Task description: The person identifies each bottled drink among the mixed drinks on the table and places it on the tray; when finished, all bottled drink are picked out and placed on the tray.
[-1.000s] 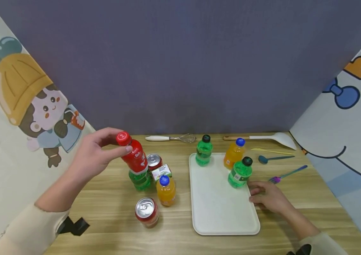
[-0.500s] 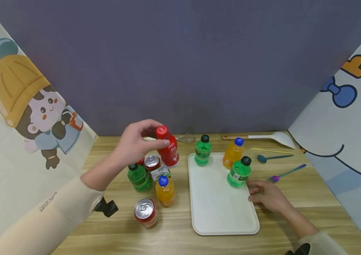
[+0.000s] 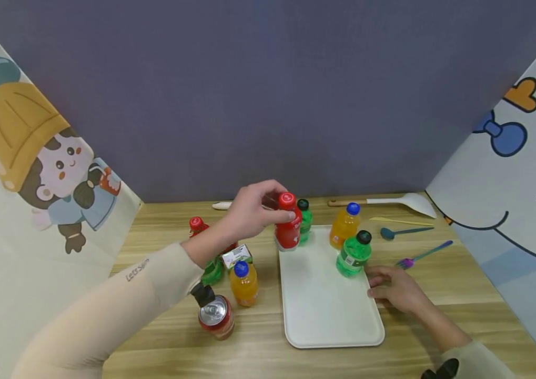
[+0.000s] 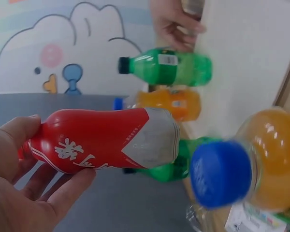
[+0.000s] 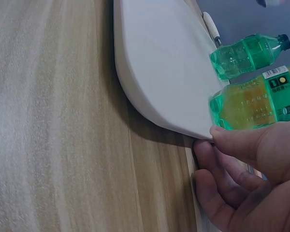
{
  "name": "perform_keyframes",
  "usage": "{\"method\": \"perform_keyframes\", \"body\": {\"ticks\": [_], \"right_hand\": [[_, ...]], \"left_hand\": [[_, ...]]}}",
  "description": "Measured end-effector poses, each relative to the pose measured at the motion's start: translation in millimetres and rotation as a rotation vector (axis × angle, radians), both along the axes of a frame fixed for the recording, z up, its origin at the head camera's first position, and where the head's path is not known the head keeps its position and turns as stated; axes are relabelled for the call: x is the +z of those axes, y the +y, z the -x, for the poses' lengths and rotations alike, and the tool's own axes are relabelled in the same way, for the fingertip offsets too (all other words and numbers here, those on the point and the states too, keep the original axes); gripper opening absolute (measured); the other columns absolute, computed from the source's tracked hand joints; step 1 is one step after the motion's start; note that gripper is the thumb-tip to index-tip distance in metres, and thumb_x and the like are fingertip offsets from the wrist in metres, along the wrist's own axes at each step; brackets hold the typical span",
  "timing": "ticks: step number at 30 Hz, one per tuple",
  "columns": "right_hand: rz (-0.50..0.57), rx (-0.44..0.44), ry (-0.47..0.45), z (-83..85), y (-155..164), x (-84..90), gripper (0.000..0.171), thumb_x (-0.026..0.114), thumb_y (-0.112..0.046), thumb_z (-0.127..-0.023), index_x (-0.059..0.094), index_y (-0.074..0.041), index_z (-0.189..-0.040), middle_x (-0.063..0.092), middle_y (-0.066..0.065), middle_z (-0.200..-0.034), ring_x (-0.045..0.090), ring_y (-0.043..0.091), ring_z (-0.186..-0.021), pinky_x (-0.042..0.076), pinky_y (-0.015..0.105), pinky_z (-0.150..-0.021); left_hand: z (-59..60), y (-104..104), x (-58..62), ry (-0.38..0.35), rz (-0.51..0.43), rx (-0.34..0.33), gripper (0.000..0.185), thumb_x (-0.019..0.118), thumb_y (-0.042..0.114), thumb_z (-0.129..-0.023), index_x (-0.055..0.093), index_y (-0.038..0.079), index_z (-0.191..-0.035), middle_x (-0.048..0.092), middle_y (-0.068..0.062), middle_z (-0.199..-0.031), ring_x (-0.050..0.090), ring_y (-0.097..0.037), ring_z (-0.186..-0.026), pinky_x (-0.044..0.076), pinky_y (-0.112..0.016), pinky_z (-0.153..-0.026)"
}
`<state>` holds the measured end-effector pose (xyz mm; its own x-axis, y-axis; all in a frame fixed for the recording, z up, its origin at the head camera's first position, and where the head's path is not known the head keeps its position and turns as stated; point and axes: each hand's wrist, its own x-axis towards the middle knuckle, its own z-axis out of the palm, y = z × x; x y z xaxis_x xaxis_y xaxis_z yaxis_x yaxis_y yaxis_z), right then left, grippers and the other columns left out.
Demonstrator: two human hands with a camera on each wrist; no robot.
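In the head view my left hand point(image 3: 255, 210) grips a red plastic bottle point(image 3: 289, 234) by its upper part, upright above the far left corner of a white tray point(image 3: 334, 316). The left wrist view shows thumb and fingers around the neck end of this bottle point(image 4: 101, 137), whose lower part is silvery white. Partly hidden behind it is a green bottle point(image 3: 305, 226). Another green bottle point(image 3: 354, 255) and an orange drink bottle point(image 3: 345, 227) stand on the tray's far right part. My right hand point(image 3: 397, 289) pinches the tray's right rim, thumb on top and fingers curled below.
Left of the tray stand an orange drink bottle point(image 3: 244, 287), a can point(image 3: 217, 318), a small box point(image 3: 236, 256) and a red-capped bottle point(image 3: 198, 226). My left arm partly covers a green bottle point(image 3: 212, 272). A white-headed ladle point(image 3: 414, 202), spoon point(image 3: 387, 233) and fork point(image 3: 407, 263) lie right.
My left hand has carried the red bottle rightward, from above the green bottle on the left to the tray's far left corner. My right hand stays at the tray's rim.
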<state>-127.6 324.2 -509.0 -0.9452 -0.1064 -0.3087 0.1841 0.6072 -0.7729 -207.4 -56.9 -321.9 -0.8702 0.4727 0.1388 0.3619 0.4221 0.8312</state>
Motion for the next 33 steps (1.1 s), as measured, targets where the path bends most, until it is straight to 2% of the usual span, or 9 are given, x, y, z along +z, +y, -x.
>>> {"method": "perform_keyframes", "body": {"ticks": [6, 12, 21, 25, 29, 33], "right_hand": [[-0.004, -0.002, 0.004, -0.1, 0.5, -0.1, 0.057, 0.08, -0.007, -0.086, 0.059, 0.003, -0.138, 0.07, 0.014, -0.106, 0.069, 0.022, -0.079, 0.06, 0.034, -0.062], [-0.013, 0.004, 0.011, 0.6, 0.3, -1.2, 0.058, 0.081, -0.009, -0.086, 0.059, 0.003, -0.138, 0.071, 0.014, -0.107, 0.069, 0.021, -0.08, 0.06, 0.034, -0.062], [-0.026, -0.001, 0.014, 2.0, 0.5, -1.3, 0.055, 0.08, -0.009, -0.086, 0.061, 0.002, -0.136, 0.072, 0.013, -0.106, 0.069, 0.021, -0.079, 0.06, 0.034, -0.062], [-0.029, 0.004, 0.021, 1.6, 1.0, -2.0, 0.055, 0.08, -0.008, -0.086, 0.061, 0.002, -0.136, 0.072, 0.013, -0.106, 0.069, 0.021, -0.08, 0.06, 0.033, -0.062], [-0.033, 0.011, 0.031, 1.1, 0.9, -0.7, 0.054, 0.081, -0.01, -0.086, 0.061, 0.003, -0.136, 0.072, 0.014, -0.106, 0.068, 0.02, -0.081, 0.06, 0.032, -0.062], [-0.038, 0.013, 0.038, 0.6, 0.9, -0.2, 0.054, 0.081, -0.011, -0.086, 0.061, 0.003, -0.135, 0.072, 0.014, -0.106, 0.068, 0.019, -0.081, 0.059, 0.032, -0.062]], "left_hand": [[6.0, 27.7, -15.9, -0.07, 0.027, -0.038, 0.028, 0.082, 0.018, -0.089, 0.067, 0.015, -0.113, 0.069, -0.001, -0.11, 0.068, -0.021, -0.1, 0.061, -0.03, -0.081], [5.5, 49.4, -29.0, -0.133, 0.067, -0.076, 0.032, 0.081, 0.017, -0.09, 0.064, 0.015, -0.117, 0.067, -0.001, -0.114, 0.065, -0.021, -0.103, 0.061, -0.029, -0.08], [4.9, 78.7, -57.5, -0.148, 0.13, -0.072, 0.031, 0.081, 0.016, -0.09, 0.063, 0.014, -0.116, 0.066, 0.0, -0.111, 0.065, -0.018, -0.099, 0.06, -0.024, -0.077], [4.7, 90.2, -68.5, -0.185, 0.139, -0.058, 0.033, 0.081, 0.016, -0.09, 0.063, 0.015, -0.116, 0.065, 0.001, -0.111, 0.065, -0.015, -0.097, 0.06, -0.023, -0.073], [3.8, 99.0, -73.9, -0.202, 0.129, -0.051, 0.031, 0.082, 0.016, -0.089, 0.063, 0.015, -0.113, 0.065, 0.002, -0.109, 0.063, -0.013, -0.094, 0.059, -0.022, -0.07], [2.9, 105.5, -77.9, -0.186, 0.14, -0.056, 0.028, 0.083, 0.016, -0.089, 0.063, 0.015, -0.109, 0.066, 0.002, -0.107, 0.061, -0.012, -0.092, 0.058, -0.02, -0.07]]}}
